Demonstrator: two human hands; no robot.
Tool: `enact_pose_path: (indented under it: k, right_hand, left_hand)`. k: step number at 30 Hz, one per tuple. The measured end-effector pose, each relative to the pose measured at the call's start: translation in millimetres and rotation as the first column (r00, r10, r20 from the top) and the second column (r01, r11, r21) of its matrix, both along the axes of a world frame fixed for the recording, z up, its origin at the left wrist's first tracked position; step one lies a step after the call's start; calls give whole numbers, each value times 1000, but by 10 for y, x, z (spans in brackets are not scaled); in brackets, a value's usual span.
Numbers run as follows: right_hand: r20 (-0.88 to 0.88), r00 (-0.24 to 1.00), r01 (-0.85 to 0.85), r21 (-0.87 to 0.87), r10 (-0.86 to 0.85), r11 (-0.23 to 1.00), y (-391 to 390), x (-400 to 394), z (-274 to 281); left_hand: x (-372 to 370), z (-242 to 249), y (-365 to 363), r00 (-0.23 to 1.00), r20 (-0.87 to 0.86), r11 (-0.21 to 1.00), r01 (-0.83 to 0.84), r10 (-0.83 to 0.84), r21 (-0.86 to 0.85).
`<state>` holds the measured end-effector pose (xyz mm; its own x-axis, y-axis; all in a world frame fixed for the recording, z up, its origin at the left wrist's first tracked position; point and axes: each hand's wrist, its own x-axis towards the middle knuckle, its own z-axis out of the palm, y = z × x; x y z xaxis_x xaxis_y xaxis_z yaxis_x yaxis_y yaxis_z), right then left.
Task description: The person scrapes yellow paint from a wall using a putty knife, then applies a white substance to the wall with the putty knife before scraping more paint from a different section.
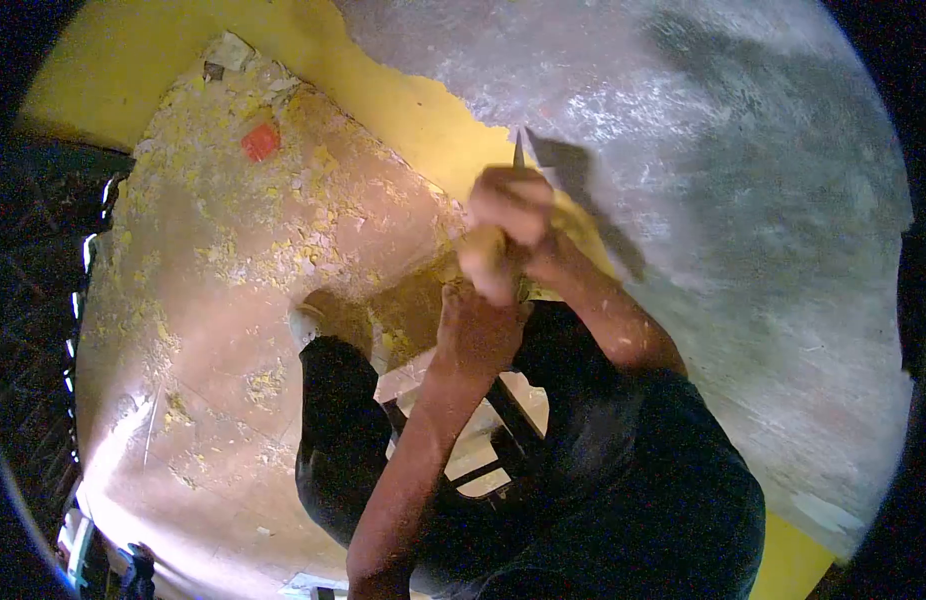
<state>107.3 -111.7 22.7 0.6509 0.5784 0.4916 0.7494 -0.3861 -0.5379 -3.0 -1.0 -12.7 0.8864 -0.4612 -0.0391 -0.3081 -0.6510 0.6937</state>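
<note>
My right hand (513, 205) is closed round a scraper (519, 150), whose narrow metal blade sticks out from the fist. The blade tip meets the wall where yellow paint (438, 120) borders a bare grey patch (723, 240). Just below it, my left hand (483, 325) is closed too. Between both hands shows a rounded, pale yellowish shape (485, 258); motion blur hides whether it is a tool part or fingers. The scraper's handle is covered by my grip.
Yellow paint flakes (313, 240) litter the tan floor covering (213, 380). A small red object (260, 142) lies among them near the far corner. Below my arms is the dark frame of a stool (483, 470), between my legs. Bright light falls on the lower left floor.
</note>
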Motion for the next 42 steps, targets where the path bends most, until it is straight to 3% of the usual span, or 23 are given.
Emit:
enact_pose_path:
  k: [1,3,5,7,11,14,15,17,18,19,20,22,24,26,29,31,32,34,36,38,39,40,42]
  right_hand:
    - [-45,998,46,-54,-48,997,42,16,-9]
    - [-115,980,141,-161,-160,977,105,34,-30]
    - [-79,992,91,-91,-98,992,36,-3,-46]
    - [55,998,-9,21,8,1000,57,34,-153]
    - [-125,986,87,-166,-108,982,50,17,-103]
    - [-65,997,31,28,-29,999,58,44,-146]
    - [26,1000,7,105,-10,994,58,23,-109]
    - [-17,999,50,23,-50,998,73,88,-17]
    - [-44,994,102,-61,-104,993,48,99,-10]
    - [-65,994,81,-45,-84,996,49,56,-216]
    - [-59,994,91,-46,-93,995,41,28,-219]
    - [-77,994,82,30,-79,996,96,-30,-197]
    - [25,1000,-1,115,-1,993,88,54,-70]
    - [-95,991,97,-9,-97,995,54,92,34]
    - [-27,996,89,2,-89,996,39,20,-370]
    - [34,999,31,-55,-29,998,92,-7,-102]
    - [33,999,17,-55,-15,998,112,44,-89]
    - [-47,996,73,-23,-74,997,80,123,-91]
    - [-91,995,28,-42,-32,999,36,61,-349]
    - [-206,970,158,136,-128,978,240,-18,-343]
    - [29,1000,1,-77,1,997,98,9,-189]
    - [27,1000,-11,-77,13,997,100,44,-174]
    - [-182,974,122,-65,-132,990,49,100,-172]
  left_hand:
    - [49,16,8,975,-132,983,184,-181,9]
    - [110,65,-36,957,-209,978,210,-202,16]
    - [72,116,-4,935,-284,973,230,-212,32]
    - [-59,187,40,993,96,989,50,-64,142]
    - [19,64,0,986,-56,982,162,-157,93]
    - [7,169,-5,1000,-29,1000,1,0,31]
    - [-20,150,-25,993,86,996,-85,83,15]
    - [0,141,-37,970,184,987,-162,161,-10]
    - [87,98,-30,996,-72,996,54,-48,73]
    - [132,85,-28,914,-329,954,285,-239,97]
    - [78,-49,-82,913,-323,951,293,-248,98]
    - [21,-255,-136,994,-55,981,87,-97,-174]
    - [10,-106,-56,993,-84,993,73,-81,-93]
    - [59,61,-14,990,-116,996,84,-85,-15]
    - [98,76,-3,978,-164,991,133,-126,33]
    - [44,64,21,992,94,980,-71,90,-187]
    - [71,58,21,990,93,979,-85,103,-187]
    - [93,66,-13,945,-276,981,191,-173,37]
    - [30,-3,-50,965,-218,984,165,-148,62]
    - [80,34,3,985,-137,993,90,-100,-75]
    - [87,46,13,987,-136,994,80,-89,-71]
    - [74,68,5,992,-112,996,47,-55,-77]
    - [49,85,-22,995,-94,996,20,-28,-88]
